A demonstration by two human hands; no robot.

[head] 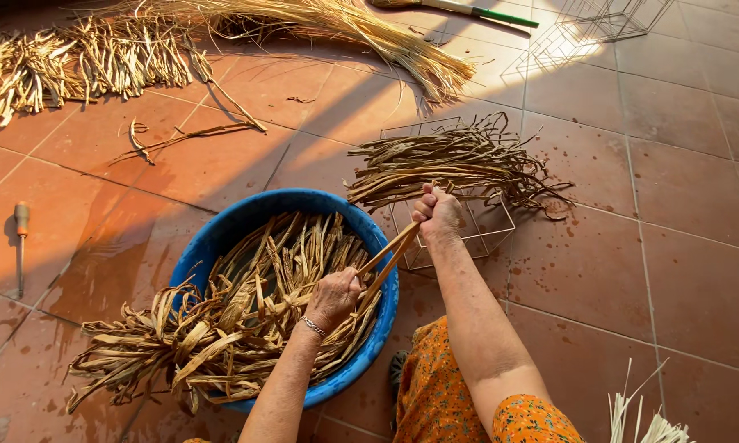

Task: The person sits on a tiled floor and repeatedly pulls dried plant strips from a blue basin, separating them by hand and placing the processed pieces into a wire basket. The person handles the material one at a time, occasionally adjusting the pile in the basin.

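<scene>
Both hands pull a long tan dried leaf strip (388,256) taut above the round blue plastic basin (222,234). The left hand (334,297) has its grip clamped on the strip's lower end, over the wet brown strips filling the basin. The right hand (437,212) is fisted tight around the upper end, just before a dark bundle of dried strips (451,160) lying on a wire frame (488,234) on the terracotta tile floor (673,164).

Up at twelve o'clock the green-tipped stick (468,11) runs off the top edge, and so does the wire basket (603,20) at one o'clock; down at five o'clock the pale strips (648,422) are cut by the bottom edge; leaves bury the blue basin (304,205) floor, and the wire frame (468,226) sits half under a dried bundle (456,160)
</scene>
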